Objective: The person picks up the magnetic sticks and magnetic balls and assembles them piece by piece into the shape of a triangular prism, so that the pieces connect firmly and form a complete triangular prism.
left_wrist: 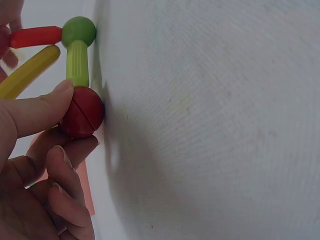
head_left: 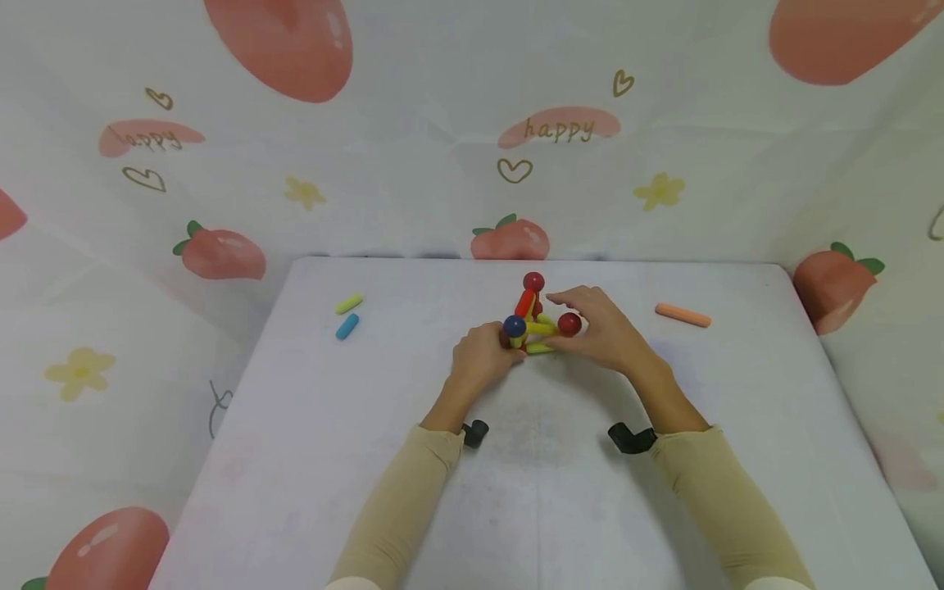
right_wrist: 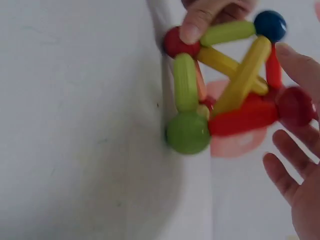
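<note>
A frame of coloured sticks and balls stands on the white table (head_left: 546, 492). My left hand (head_left: 481, 354) pinches the red ball (left_wrist: 82, 112) at its low near corner, thumb on one side and fingers beneath. A lime stick (left_wrist: 77, 62) runs from that ball to a green ball (right_wrist: 188, 132). Above stands a blue ball (head_left: 515, 326). My right hand (head_left: 601, 328) is spread in a loose C around another red ball (right_wrist: 296, 106), joined to a red stick (right_wrist: 244, 118). Its thumb reaches close to the blue ball. A yellow stick (right_wrist: 242, 75) slants across the frame.
A lime stick (head_left: 349, 304) and a blue stick (head_left: 347, 326) lie at the table's far left. An orange stick (head_left: 683, 315) lies at the right. A cloth printed with fruit and flowers (head_left: 413, 164) hangs behind. Dark camera mounts (head_left: 631, 438) sit at the wrists.
</note>
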`<state>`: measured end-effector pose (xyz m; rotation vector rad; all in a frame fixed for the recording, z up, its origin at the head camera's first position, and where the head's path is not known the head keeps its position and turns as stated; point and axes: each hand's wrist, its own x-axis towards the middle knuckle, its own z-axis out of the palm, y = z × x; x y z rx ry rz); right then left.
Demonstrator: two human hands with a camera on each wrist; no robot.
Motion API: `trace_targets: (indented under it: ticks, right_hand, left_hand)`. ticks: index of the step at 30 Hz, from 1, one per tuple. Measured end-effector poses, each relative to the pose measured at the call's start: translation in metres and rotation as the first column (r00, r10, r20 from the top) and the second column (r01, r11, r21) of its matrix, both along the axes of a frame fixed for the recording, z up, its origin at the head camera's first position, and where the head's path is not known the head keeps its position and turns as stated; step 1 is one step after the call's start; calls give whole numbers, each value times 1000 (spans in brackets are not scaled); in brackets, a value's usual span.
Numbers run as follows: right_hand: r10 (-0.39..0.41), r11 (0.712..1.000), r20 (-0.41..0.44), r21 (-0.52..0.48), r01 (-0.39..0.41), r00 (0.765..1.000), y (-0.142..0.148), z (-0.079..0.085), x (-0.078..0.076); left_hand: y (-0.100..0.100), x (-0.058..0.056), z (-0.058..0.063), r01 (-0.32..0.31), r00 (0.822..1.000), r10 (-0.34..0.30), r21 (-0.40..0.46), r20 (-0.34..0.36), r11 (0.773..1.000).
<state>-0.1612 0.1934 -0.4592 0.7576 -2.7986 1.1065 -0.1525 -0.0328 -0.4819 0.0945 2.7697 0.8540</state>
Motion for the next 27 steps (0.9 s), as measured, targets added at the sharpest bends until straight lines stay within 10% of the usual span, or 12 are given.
trace_targets:
  ticks: [9, 27]
  right_hand:
    - [-132, 989, 288, -22, 144, 949, 11, -35, 5]
    - [-126, 985, 194, -90, 146, 973, 8, -51, 7]
  left_hand:
    - [-1, -1, -3, -17, 1000, 17, 7, 23, 1000]
    - [1, -1, 0, -20, 999, 20, 5, 27, 1000]
